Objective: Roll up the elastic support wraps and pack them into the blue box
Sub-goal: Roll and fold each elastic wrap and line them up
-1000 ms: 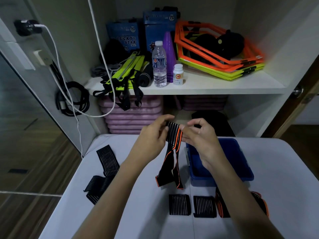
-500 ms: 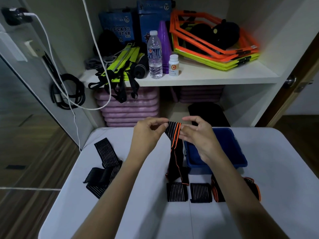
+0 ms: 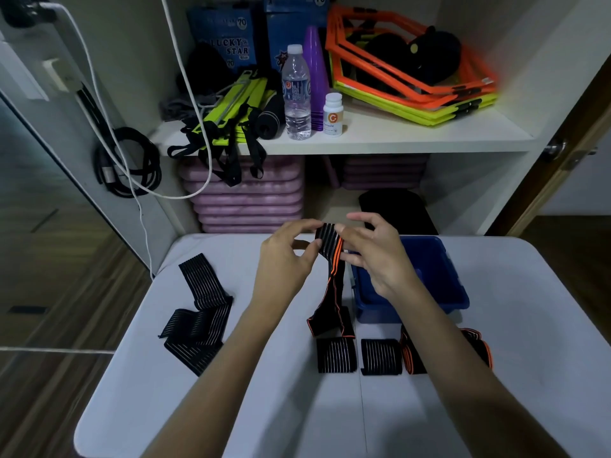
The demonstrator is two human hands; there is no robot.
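- Up above the white counter (image 3: 231,408), the left hand (image 3: 284,262) and the right hand (image 3: 377,256) both pinch the rolled top end of a black wrap with orange edging (image 3: 332,259); each grip is closed on it with fingertips.
- Its loose tail hangs down from the hands, and the bottom end reaches the counter just left of the blue box (image 3: 439,292).
- That box sits on the counter under the right wrist, partly hidden by it; what it holds cannot be made out.
- Two rolled black wraps (image 3: 337,355) lie side by side near the counter's middle, in front of the box.
- Just right of them, an orange-trimmed wrap (image 3: 411,358) lies partly under the right forearm.
- Well apart on the left, unrolled black striped wraps (image 3: 198,319) lie in a loose heap.
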